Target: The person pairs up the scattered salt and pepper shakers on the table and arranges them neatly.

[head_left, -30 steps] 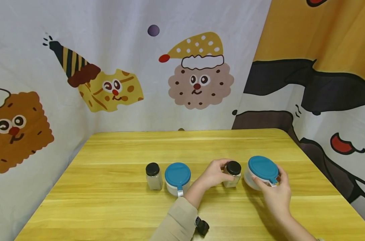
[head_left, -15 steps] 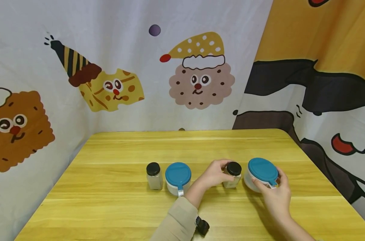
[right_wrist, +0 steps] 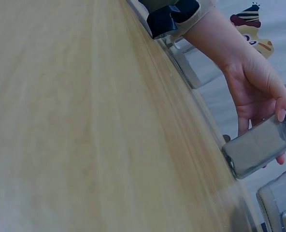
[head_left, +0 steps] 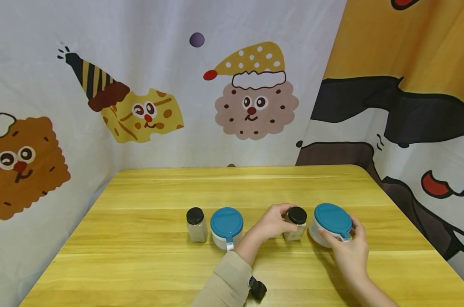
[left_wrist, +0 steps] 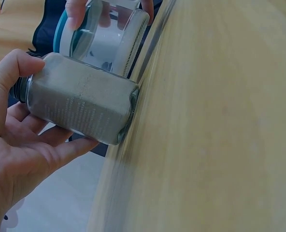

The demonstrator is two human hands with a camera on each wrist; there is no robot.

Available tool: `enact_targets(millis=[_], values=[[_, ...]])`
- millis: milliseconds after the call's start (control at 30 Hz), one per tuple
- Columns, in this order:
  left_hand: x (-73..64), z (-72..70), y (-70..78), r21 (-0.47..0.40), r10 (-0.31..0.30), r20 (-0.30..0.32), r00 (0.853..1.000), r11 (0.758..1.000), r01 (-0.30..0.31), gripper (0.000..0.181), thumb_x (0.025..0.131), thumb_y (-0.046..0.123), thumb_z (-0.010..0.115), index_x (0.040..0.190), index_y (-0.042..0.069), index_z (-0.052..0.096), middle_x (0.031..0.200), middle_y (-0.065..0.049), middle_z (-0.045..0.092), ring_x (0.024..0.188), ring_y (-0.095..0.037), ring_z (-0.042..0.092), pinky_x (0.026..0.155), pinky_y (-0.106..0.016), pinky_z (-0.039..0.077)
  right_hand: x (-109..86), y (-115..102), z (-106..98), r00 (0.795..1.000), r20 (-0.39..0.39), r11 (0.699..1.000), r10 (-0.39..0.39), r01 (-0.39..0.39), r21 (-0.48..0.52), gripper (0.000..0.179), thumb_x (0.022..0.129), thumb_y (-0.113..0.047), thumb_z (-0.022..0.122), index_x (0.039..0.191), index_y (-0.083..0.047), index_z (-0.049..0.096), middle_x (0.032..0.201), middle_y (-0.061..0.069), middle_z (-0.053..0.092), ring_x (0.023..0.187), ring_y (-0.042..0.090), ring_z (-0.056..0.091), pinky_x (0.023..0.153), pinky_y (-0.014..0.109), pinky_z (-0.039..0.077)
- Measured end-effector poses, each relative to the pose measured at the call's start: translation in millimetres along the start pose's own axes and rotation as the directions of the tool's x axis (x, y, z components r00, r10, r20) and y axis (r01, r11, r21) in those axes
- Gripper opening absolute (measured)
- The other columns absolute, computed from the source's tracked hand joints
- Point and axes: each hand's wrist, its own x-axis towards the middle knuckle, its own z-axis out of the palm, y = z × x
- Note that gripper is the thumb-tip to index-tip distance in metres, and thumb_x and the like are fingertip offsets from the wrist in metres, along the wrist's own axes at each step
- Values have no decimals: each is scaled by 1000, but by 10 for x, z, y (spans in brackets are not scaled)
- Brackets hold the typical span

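My left hand (head_left: 272, 221) grips a glass spice jar (head_left: 293, 233) with a black lid between thumb and fingers. Pale powder fills much of that jar in the left wrist view, and its base meets the tabletop. To its right, my right hand (head_left: 350, 251) holds a clear round seasoning pot (head_left: 332, 218) by its side, thumb near the front tab of the blue lid. The pot leans slightly in the head view; in the left wrist view its base lies close to the table surface. Fingers of the right hand (left_wrist: 75, 12) show at the pot's lid there.
A second black-lidded jar (head_left: 196, 230) and another blue-lidded pot (head_left: 226, 224) stand side by side left of my left forearm, which partly covers the pot. A black strapped device (head_left: 257, 290) sits at the left cuff. Behind the wooden table (head_left: 139, 273) hangs a cartoon-printed curtain (head_left: 170, 64).
The blue-lidded pot in my right hand has shifted slightly left and down, the hand moving with it. My left hand and its jar have stayed in place.
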Motion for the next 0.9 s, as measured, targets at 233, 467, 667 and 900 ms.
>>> enact_targets(millis=[233, 467, 667, 900], values=[[8, -3, -16, -1, 8, 3, 1000, 1000, -8, 47, 77, -4, 74, 121, 7, 65, 108, 5, 66, 95, -5, 56, 88, -24, 42, -8, -3, 14, 1000, 1, 1000, 18, -18, 10, 92, 75, -17, 84, 147, -3, 29, 137, 24, 42, 125, 37, 36, 96, 48, 33], [6, -4, -8, 8, 8, 4, 1000, 1000, -8, 47, 77, -3, 74, 121, 7, 64, 109, 5, 65, 97, -5, 56, 89, -24, 42, -24, 4, 31, 1000, -9, 1000, 9, -9, 3, 90, 75, -17, 84, 145, -2, 31, 132, 22, 44, 120, 34, 39, 77, 14, 34], [-1, -8, -10, 11, 8, 8, 1000, 1000, -8, 46, 77, -2, 74, 122, 8, 64, 109, 6, 65, 97, -5, 56, 89, -24, 41, -28, -8, 52, 1000, 3, 1000, 15, -15, 12, 90, 75, -18, 84, 145, -1, 30, 134, 20, 42, 121, 33, 39, 75, 11, 35], [-1, -10, -14, 0, 13, 18, 1000, 1000, -13, 45, 78, -2, 72, 122, 8, 64, 108, 6, 65, 97, -5, 56, 88, -24, 42, -42, -14, 75, 1000, 8, 1000, 18, -18, 13, 91, 75, -19, 84, 146, -1, 28, 136, 20, 40, 122, 34, 38, 80, 22, 35]])
